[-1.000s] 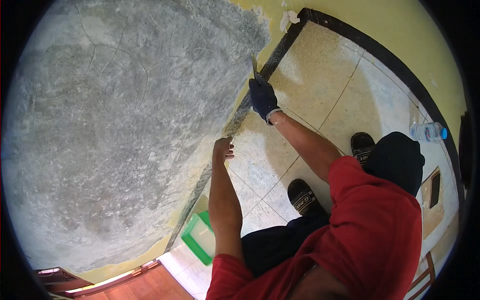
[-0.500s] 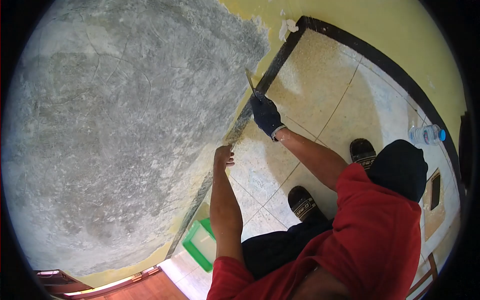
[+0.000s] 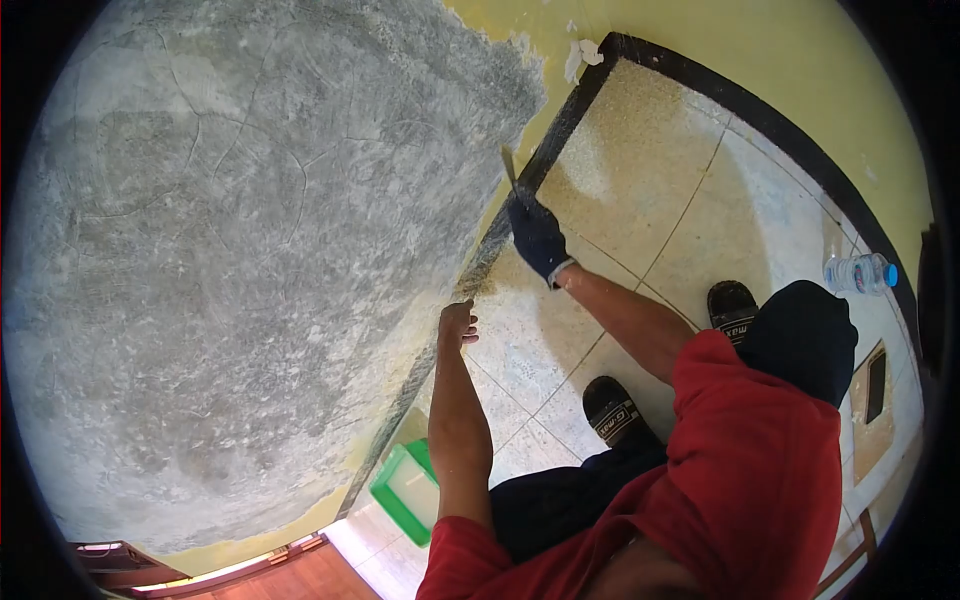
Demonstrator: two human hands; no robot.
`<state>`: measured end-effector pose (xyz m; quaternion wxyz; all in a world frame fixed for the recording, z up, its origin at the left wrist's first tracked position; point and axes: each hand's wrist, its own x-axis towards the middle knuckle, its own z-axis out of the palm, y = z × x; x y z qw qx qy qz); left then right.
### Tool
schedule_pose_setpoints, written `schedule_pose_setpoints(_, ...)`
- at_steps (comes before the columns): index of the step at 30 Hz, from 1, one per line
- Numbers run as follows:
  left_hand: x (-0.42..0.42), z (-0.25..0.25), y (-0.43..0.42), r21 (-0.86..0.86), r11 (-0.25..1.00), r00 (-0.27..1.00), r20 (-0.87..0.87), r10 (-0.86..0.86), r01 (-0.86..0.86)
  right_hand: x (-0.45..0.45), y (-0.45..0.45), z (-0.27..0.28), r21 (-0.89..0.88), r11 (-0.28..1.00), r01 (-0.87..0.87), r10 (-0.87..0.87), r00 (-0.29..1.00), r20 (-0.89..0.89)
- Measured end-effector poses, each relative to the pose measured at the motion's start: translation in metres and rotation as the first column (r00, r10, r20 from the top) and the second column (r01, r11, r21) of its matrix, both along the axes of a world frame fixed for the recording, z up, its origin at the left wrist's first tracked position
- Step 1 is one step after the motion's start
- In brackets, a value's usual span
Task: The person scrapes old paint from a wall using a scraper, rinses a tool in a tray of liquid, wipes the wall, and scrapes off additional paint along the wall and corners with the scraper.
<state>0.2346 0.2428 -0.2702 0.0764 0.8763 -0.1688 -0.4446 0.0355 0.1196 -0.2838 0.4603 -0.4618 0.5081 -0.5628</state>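
Observation:
My right hand (image 3: 538,240), in a dark glove with a grey cuff, grips a scraper (image 3: 508,166). Its thin blade points up along the foot of the wall, near the border between bare grey plaster (image 3: 300,250) and yellow paint. Lower down, my bare left hand (image 3: 458,325) is beside the dark skirting strip (image 3: 490,250), at the wall's base. Its fingers are loosely curled, and nothing shows in them. Whether it presses on the wall is hard to tell.
A green-rimmed tray (image 3: 390,505) stands by the wall below my left forearm. Dust lies on the floor tiles (image 3: 650,150) around my dark sandals (image 3: 610,410). A plastic bottle (image 3: 858,273) with a blue cap is at the right. White scraps (image 3: 585,55) sit near the corner.
The whole view has shifted slightly right and down. The scraper blade stands a little more upright in my right hand. My left hand keeps its place at the wall's base.

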Motion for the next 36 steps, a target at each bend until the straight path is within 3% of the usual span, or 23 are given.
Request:
schedule_pose_setpoints(2, -0.003, -0.006, 0.006, -0.052, 0.998, 0.999, -0.014, 0.044, -0.045, -0.005, -0.016, -0.008, 0.196, 0.961, -0.197, 0.192, 0.980, 0.044)
schedule_pose_setpoints(4, -0.007, -0.007, 0.006, -0.061, 0.998, 1.000, -0.010, 0.011, -0.011, -0.002, -0.012, -0.008, 0.170, 0.971, -0.168, 0.156, 0.984, 0.086)
schedule_pose_setpoints(6, -0.005, -0.002, 0.003, -0.022, 1.000, 1.000, 0.003, -0.022, 0.022, 0.010, 0.002, 0.001, -0.120, 0.984, 0.129, -0.129, 0.992, 0.013)
schedule_pose_setpoints(8, -0.003, -0.001, -0.002, -0.023, 0.999, 0.999, -0.006, -0.036, 0.036, -0.005, -0.012, 0.009, -0.102, 0.988, 0.120, -0.124, 0.992, -0.037)
schedule_pose_setpoints(10, -0.004, -0.002, 0.011, -0.127, 0.992, 1.000, 0.007, 0.005, -0.004, -0.025, -0.024, 0.017, 0.242, 0.942, -0.232, 0.235, 0.972, 0.017)
schedule_pose_setpoints(11, -0.004, -0.001, 0.011, -0.099, 0.995, 1.000, 0.015, -0.013, 0.014, -0.026, -0.021, 0.015, 0.378, 0.873, -0.308, 0.258, 0.950, 0.179)
schedule_pose_setpoints(12, -0.004, 0.003, 0.007, -0.109, 0.994, 1.000, 0.012, -0.015, 0.016, -0.020, -0.020, 0.015, 0.370, 0.878, -0.305, 0.257, 0.951, 0.173)
schedule_pose_setpoints(13, -0.001, 0.006, 0.008, -0.072, 0.997, 1.000, 0.020, -0.012, 0.013, -0.006, -0.013, 0.008, 0.164, 0.977, -0.137, 0.126, 0.989, 0.072)
schedule_pose_setpoints(14, -0.002, 0.007, 0.007, -0.039, 0.999, 1.000, 0.024, -0.008, 0.009, 0.000, -0.013, 0.000, -0.070, 0.997, 0.027, -0.027, 1.000, -0.001)
schedule_pose_setpoints(15, 0.001, 0.005, 0.007, -0.066, 0.998, 1.000, 0.020, 0.013, -0.011, -0.004, -0.023, -0.001, -0.071, 0.997, 0.003, -0.002, 1.000, 0.013)
schedule_pose_setpoints(16, -0.003, 0.006, 0.010, -0.055, 0.998, 1.000, 0.022, 0.016, -0.015, -0.018, -0.038, 0.002, 0.285, 0.939, -0.195, 0.195, 0.980, 0.027)
schedule_pose_setpoints(18, -0.006, 0.009, 0.014, -0.095, 0.995, 0.998, 0.056, -0.008, 0.013, -0.020, -0.035, 0.009, 0.283, 0.942, -0.183, 0.126, 0.970, 0.207)
schedule_pose_setpoints(21, 0.002, 0.010, 0.017, -0.072, 0.997, 0.999, 0.031, 0.009, -0.007, 0.007, -0.029, -0.015, 0.138, 0.986, -0.095, 0.074, 0.986, 0.152)
schedule_pose_setpoints(22, 0.002, 0.011, 0.010, -0.071, 0.997, 0.999, 0.035, 0.027, -0.025, -0.008, -0.038, 0.004, 0.126, 0.988, -0.089, 0.070, 0.986, 0.152)
schedule_pose_setpoints(24, 0.002, 0.011, 0.015, -0.069, 0.997, 0.998, 0.048, 0.028, -0.025, -0.038, -0.043, 0.024, 0.519, 0.762, -0.388, 0.193, 0.900, 0.390)
schedule_pose_setpoints(25, 0.001, 0.013, 0.018, -0.062, 0.998, 0.998, 0.058, 0.012, -0.008, -0.037, -0.046, 0.016, 0.418, 0.846, -0.331, 0.180, 0.915, 0.362)
schedule_pose_setpoints(26, -0.004, 0.014, 0.012, -0.072, 0.997, 0.998, 0.058, -0.008, 0.012, -0.026, -0.044, 0.007, 0.413, 0.849, -0.329, 0.181, 0.916, 0.357)
schedule_pose_setpoints(28, 0.003, 0.011, 0.011, -0.060, 0.998, 0.999, 0.039, -0.011, 0.013, 0.004, -0.037, -0.019, 0.110, 0.989, -0.102, 0.081, 0.981, 0.179)
schedule_pose_setpoints(30, 0.001, 0.012, 0.005, -0.042, 0.999, 1.000, 0.028, -0.005, 0.006, -0.006, -0.050, -0.009, 0.125, 0.988, -0.090, 0.068, 0.984, 0.167)
schedule_pose_setpoints(32, -0.001, 0.010, 0.012, -0.080, 0.997, 0.998, 0.056, -0.012, 0.017, -0.030, -0.059, 0.005, 0.267, 0.915, -0.303, 0.140, 0.857, 0.495)
schedule_pose_setpoints(33, -0.001, 0.011, 0.013, -0.072, 0.997, 0.998, 0.056, -0.026, 0.030, -0.035, -0.055, 0.016, 0.315, 0.895, -0.316, 0.112, 0.843, 0.526)
schedule_pose_setpoints(34, 0.000, 0.011, 0.008, -0.085, 0.996, 0.998, 0.051, -0.026, 0.030, -0.024, -0.053, 0.006, 0.306, 0.899, -0.314, 0.118, 0.846, 0.520)
schedule_pose_setpoints(36, 0.000, 0.016, 0.008, -0.030, 1.000, 0.999, 0.049, 0.003, -0.001, 0.000, -0.042, -0.013, 0.165, 0.980, -0.108, 0.099, 0.993, 0.063)
